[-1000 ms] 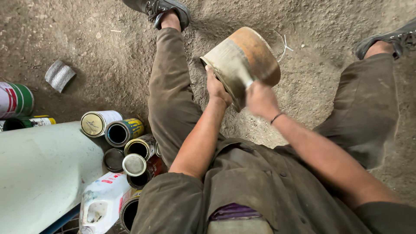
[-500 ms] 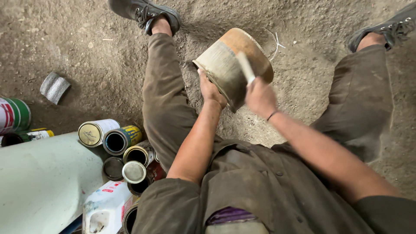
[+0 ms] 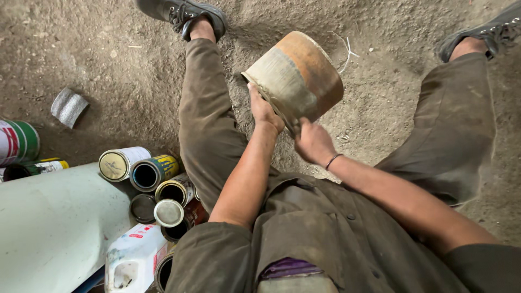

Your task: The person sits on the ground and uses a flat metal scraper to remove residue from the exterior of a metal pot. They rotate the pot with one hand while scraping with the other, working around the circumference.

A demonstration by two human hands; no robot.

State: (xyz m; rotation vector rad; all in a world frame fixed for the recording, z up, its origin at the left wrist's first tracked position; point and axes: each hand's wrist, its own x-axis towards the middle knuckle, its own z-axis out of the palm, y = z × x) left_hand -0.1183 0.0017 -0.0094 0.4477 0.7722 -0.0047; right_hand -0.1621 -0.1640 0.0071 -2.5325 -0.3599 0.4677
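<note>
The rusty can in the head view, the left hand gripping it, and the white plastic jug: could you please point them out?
rusty can (image 3: 304, 70), head view, on its side wall.
left hand (image 3: 264, 110), head view, on its back.
white plastic jug (image 3: 133, 258), head view, on its side.

Beside the pale green panel (image 3: 49, 228) at lower left lies a cluster of small tins (image 3: 154, 184), some open, some lidded, on their sides just right of its edge. Below them a white plastic jug (image 3: 133, 260) leans against the panel. Above the panel's left end lie a green-and-white can (image 3: 19, 142) and what looks like a yellow-labelled can (image 3: 35, 167). Farther up, well apart, a crumpled grey scrap (image 3: 69, 106) rests on the dirt floor (image 3: 108, 54).
</note>
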